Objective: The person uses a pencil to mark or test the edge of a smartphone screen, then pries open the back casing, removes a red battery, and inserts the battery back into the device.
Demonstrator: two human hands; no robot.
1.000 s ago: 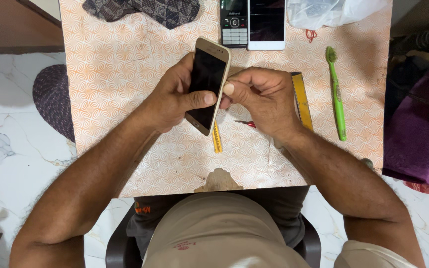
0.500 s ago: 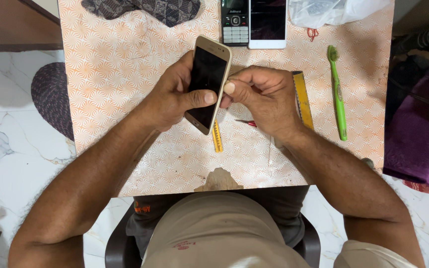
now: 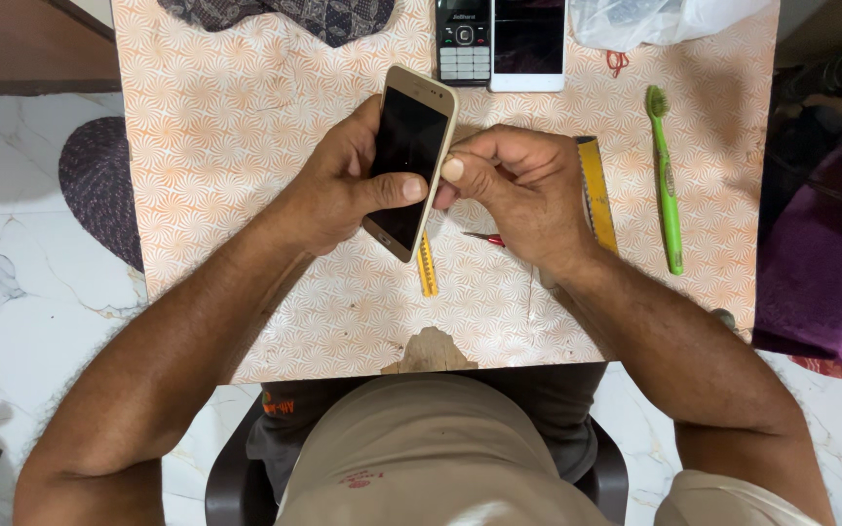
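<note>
A person's left hand (image 3: 343, 190) gripped a gold-edged smartphone (image 3: 409, 161), dark screen up, above the patterned counter (image 3: 236, 146), thumb pressed across the glass. The right hand (image 3: 523, 190) was curled with its fingertips pinched against the phone's right edge. A yellow strip-like tool (image 3: 427, 265) and a red-handled tool (image 3: 484, 237) lay just beneath the hands. A green toothbrush (image 3: 666, 185) lay to the right, and 2 more phones (image 3: 501, 41) sat at the counter's far edge.
</note>
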